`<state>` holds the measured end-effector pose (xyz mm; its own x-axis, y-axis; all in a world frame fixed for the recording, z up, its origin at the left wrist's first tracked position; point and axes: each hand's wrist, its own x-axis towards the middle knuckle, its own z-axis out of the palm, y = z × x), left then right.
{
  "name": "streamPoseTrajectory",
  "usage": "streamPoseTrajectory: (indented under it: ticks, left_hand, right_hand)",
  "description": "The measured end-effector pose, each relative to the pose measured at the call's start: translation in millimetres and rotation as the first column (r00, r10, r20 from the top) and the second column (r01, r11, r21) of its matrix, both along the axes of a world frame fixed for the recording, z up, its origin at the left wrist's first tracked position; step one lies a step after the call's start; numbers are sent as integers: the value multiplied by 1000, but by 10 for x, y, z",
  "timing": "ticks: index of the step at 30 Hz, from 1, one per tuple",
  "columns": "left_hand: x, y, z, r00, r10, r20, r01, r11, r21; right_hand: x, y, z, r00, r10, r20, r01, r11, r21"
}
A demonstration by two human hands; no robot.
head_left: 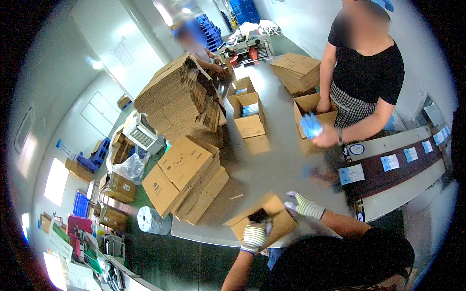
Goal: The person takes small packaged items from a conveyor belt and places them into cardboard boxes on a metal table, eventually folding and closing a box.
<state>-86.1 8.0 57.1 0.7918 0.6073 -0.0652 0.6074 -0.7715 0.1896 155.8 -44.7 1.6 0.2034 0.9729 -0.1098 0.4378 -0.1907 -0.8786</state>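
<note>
A brown cardboard box [280,226] with its flaps spread stands at the near edge of the metal table, tilted and slightly blurred. My left hand [255,236], in a striped knit glove, grips the near left side of this box, its fingertips over the opening. To the right of the box is my right hand [307,206], gloved alike, with fingers stretched out beside the right flap and nothing in them. The inside of the box is dark and mostly hidden.
Flat cartons lie in a near stack [182,169] and a tall stack [177,102] on the left. An open carton [250,127] holds blue-white packets. Across the table a person holds blue packets [310,126] over another carton. A conveyor [403,167] carries packets at right.
</note>
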Motion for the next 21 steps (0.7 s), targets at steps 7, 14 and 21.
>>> streamPoseTrajectory:
  ticks: [7,14,21]
  left_hand:
    - [58,25,252,-68,757,649,-55,647,-760]
    - [168,-247,-987,-178,949,261,380,311,-871]
    - [-863,-361,-1721,15,994,109,-237,110,-965]
  right_hand:
    - [268,-342,592,987,-112,112,94,984,155]
    - [-104,-83,1634,877,80,474,-101,995,19]
    - [-611,-21,622,658,473,587,-523,847,-96]
